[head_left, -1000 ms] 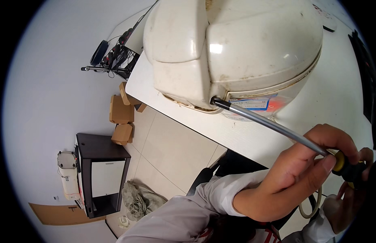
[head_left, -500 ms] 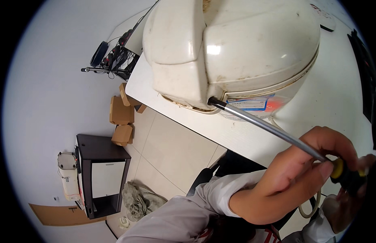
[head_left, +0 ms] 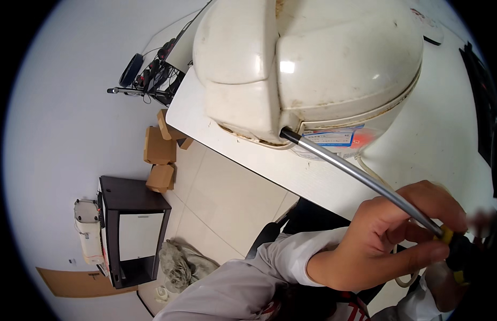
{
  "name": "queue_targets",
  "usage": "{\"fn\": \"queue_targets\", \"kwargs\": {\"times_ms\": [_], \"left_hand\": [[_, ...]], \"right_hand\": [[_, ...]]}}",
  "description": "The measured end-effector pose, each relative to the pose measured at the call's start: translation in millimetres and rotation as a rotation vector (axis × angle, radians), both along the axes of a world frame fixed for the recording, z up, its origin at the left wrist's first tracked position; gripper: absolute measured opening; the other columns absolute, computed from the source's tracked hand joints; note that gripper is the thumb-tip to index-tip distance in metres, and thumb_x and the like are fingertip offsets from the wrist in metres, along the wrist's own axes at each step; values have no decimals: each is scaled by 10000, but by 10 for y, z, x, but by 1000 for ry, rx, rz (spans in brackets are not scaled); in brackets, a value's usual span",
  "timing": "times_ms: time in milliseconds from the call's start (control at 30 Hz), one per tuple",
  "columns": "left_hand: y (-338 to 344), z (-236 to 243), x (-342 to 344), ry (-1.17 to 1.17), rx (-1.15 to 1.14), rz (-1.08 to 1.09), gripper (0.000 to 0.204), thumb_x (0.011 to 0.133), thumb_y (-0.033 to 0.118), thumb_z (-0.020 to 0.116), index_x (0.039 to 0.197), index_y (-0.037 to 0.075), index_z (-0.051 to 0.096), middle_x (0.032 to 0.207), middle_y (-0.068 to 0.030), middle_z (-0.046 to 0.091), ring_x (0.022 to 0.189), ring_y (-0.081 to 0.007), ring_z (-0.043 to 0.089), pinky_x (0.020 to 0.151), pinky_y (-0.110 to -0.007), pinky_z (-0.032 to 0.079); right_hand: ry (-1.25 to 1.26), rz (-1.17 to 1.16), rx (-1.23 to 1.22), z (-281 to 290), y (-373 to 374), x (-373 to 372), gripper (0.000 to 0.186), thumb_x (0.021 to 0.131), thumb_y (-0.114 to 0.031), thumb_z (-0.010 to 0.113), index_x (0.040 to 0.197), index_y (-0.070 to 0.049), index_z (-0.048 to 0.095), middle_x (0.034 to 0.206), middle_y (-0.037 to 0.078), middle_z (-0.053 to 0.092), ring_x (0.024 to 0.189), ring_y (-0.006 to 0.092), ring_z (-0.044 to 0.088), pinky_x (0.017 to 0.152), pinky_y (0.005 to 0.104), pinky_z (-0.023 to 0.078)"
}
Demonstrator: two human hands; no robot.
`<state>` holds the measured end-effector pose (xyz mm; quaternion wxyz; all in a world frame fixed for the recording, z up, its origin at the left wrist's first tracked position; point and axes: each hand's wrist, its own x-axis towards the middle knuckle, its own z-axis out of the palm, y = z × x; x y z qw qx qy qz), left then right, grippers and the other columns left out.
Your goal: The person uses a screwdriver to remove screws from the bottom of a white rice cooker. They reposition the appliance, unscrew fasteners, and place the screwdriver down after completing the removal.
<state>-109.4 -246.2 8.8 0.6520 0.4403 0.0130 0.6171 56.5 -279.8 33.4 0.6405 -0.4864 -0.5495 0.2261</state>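
A grimy white rounded appliance (head_left: 344, 64) with a label on its lower band lies on the white table (head_left: 441, 134). The black tip of a long screwdriver (head_left: 344, 172) sits in a recessed hole at its near side, the steel shaft running down to a yellow and black handle at lower right. My left hand (head_left: 387, 241) is closed round the handle's collar. My right hand (head_left: 442, 283) is at the far right beside the handle, its fingers blurred and largely hidden. A pale cord (head_left: 372, 170) runs from behind the appliance.
Cardboard boxes (head_left: 160, 144), a dark cabinet (head_left: 131, 195) and a crumpled grey sack (head_left: 179, 267) are on the floor at left. Tangled black gear (head_left: 155, 75) is past the table's corner, a dark object (head_left: 481, 101) along its right edge, a black chair (head_left: 307, 214) beneath the near edge.
The screwdriver's handle end and my left hand have shifted slightly downward, while the tip remains in the hole. My right hand's fingers have moved and are more blurred.
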Motion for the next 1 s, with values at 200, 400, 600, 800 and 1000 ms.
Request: {"fn": "queue_targets", "kwargs": {"times_ms": [200, 400, 600, 800, 1000], "left_hand": [[-45, 34, -27, -42, -88, -24, 408, 816, -143, 470, 1198, 2, 452, 1188, -114, 478, 1098, -191, 512, 909, -288, 446], [-63, 172, -61, -30, -182, -54, 400, 841, -120, 433, 1221, 5, 430, 1217, -102, 459, 1157, -197, 468, 942, -303, 416], [18, 0, -14, -42, -50, -50, 325, 876, -91, 406, 1189, -16, 456, 1171, -107, 490, 1126, -190, 484, 917, -297, 417], [33, 86, -35, 1, -94, -23, 306, 889, -87, 344, 1168, -26, 452, 1123, -120, 510, 1089, -184, 500, 900, -283, 395], [-13, 115, -96, 3, -153, -59, 311, 874, -95, 315, 1147, -25, 446, 1102, -118, 508, 1050, -174, 504, 895, -279, 373]], "right_hand": [[-264, 47, -558, -105, -287, 364, 531, 847, -428, 550, 1156, -12, 435, 925, 48, 533, 699, 71, 549, 544, 167, 409], [-275, 72, -158, -209, -243, 371, 411, 866, -399, 521, 1072, -50, 453, 1166, 123, 445, 706, 47, 536, 389, 93, 265], [-203, 2, -178, -197, -255, 359, 407, 858, -422, 498, 1026, -52, 479, 1225, 142, 409, 879, 144, 540, 507, 149, 358], [-285, -6, -150, -60, -148, 53, 515, 835, -376, 503, 1216, -37, 428, 1219, 160, 441, 959, 184, 517, 556, 202, 396], [-194, 221, -200, -92, -121, 109, 451, 814, -359, 499, 1159, -75, 437, 1154, 178, 462, 894, 187, 528, 525, 217, 387]]}}
